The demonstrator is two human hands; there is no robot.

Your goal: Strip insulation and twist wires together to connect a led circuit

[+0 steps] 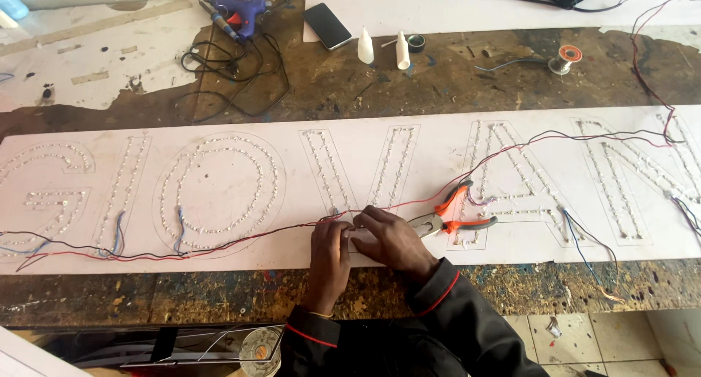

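A long white sign board [241,256] lies across the workbench, with large letter outlines filled by rows of small LEDs. Red and black wires [219,243] run along its lower part. My left hand [330,260] and my right hand [391,240] meet at the bottom of one letter, fingers pinched on the wires there. What sits between the fingertips is hidden. Orange-handled pliers [453,215] lie on the board just right of my right hand, untouched.
On the far bench sit a blue glue gun [237,12] with a tangled black cord, a dark phone [327,25], two white glue bottles [365,47], a solder spool [564,57] and a black tape roll. A tape roll [259,350] lies below the bench edge.
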